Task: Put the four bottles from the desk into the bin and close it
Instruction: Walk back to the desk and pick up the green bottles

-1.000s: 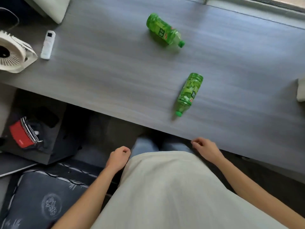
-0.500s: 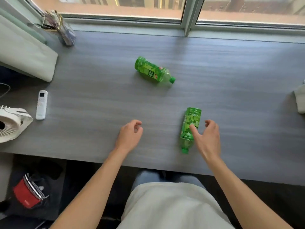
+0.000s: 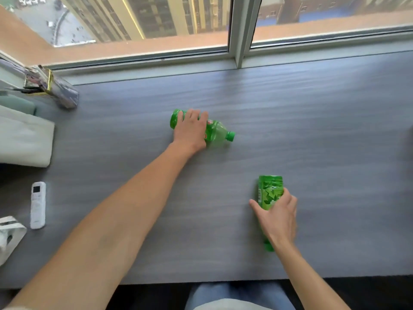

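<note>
Views: one only, so no shared area
Position: worn on the person's head, above the near edge of the desk [image 3: 290,130]
Facing: forward and steeply down, toward the window [image 3: 237,30] beyond the desk's far side
Nearness: close; both forearms run in from the bottom edge
Lens: wide-angle, straight lines bowed
</note>
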